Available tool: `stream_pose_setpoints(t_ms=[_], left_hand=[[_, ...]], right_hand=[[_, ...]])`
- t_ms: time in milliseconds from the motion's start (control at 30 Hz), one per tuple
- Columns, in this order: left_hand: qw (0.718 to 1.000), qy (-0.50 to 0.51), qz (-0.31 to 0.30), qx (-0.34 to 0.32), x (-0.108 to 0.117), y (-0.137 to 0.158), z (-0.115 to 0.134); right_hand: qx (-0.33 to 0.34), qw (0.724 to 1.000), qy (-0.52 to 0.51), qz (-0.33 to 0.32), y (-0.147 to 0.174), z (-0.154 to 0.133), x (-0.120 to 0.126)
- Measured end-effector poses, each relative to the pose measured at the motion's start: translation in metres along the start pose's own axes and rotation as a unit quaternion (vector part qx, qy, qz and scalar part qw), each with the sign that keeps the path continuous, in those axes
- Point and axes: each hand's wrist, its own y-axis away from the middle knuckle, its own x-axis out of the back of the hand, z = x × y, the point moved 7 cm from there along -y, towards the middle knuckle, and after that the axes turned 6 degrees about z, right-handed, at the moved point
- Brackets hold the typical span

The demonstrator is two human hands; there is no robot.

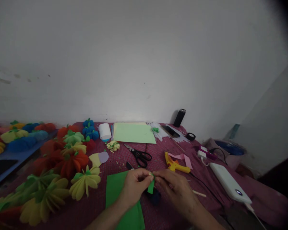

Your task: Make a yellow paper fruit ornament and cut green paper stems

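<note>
My left hand (pixel 136 186) and my right hand (pixel 177 189) meet above the table's front middle, fingertips pinched together on a small green strip (pixel 151 187). The strip hangs down between them, its upper end partly covered by the fingers. Beneath my left forearm lies a green sheet (pixel 116 183). A dark blue object (pixel 154 197) sits below the strip, mostly hidden by my hands. Just beyond are black-handled scissors (pixel 141 156) and the tip of a dark-handled tool (pixel 129 165). A yellow glue gun (pixel 174 163) rests past my right hand, beside a pink strip (pixel 187 161).
Colourful petalled, pumpkin-like pieces (pixel 73 163) crowd the left side. Toward the wall are a white roll (pixel 105 131), pale green sheets (pixel 134 132), yellow scraps (pixel 113 146), a phone (pixel 170 131) and a black bottle (pixel 179 118). A white power bank (pixel 228 181) with cables lies right.
</note>
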Motion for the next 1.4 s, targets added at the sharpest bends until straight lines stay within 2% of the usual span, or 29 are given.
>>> stream_pose_setpoints(t_ms=[267, 433, 733, 1000, 1200, 1400], left_hand=[[1.000, 0.013, 0.006, 0.021, -0.003, 0.001, -0.001], [0.999, 0.018, 0.001, 0.049, -0.003, 0.002, -0.003], [0.998, -0.026, -0.006, 0.056, -0.002, 0.003, -0.001], [0.996, -0.019, -0.015, 0.082, -0.003, 0.006, -0.005], [0.993, 0.010, 0.003, 0.116, -0.002, 0.006, -0.006], [0.993, 0.025, 0.004, 0.115, 0.000, 0.007, -0.001]], right_hand=[[-0.026, 0.999, 0.034, -0.013, -0.003, 0.002, -0.003], [-0.014, 0.999, 0.051, -0.015, -0.004, 0.001, -0.006], [-0.008, 0.998, 0.057, -0.009, -0.004, 0.000, -0.008], [-0.023, 0.999, 0.022, -0.012, -0.003, 0.000, -0.010], [-0.043, 0.999, 0.013, -0.012, -0.001, 0.005, -0.015], [-0.047, 0.999, 0.012, -0.009, -0.002, 0.003, -0.013]])
